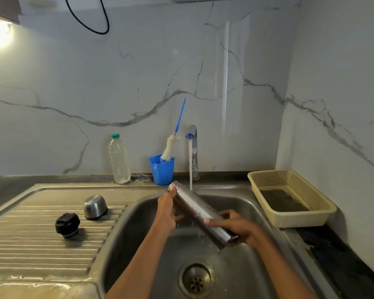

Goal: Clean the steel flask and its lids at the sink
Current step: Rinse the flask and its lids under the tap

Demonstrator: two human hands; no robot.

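The steel flask (200, 210) lies tilted over the sink basin (138, 244), one end up toward the tap, the other low at the right. My left hand (167, 209) grips its upper end. My right hand (238, 227) holds the lower end, fingers wrapped round it. Water runs from the tap (192, 147) onto the flask's upper part. On the ribbed drainboard (41, 244) to the left sit the steel cup lid (95, 207), upside down, and the black stopper lid (67, 224).
A blue cup (162, 170) with a bottle brush (171, 147) and a clear plastic water bottle (119, 159) stand behind the sink. A cream plastic basket (289, 198) sits on the right counter. The drain (196, 280) is below my arms.
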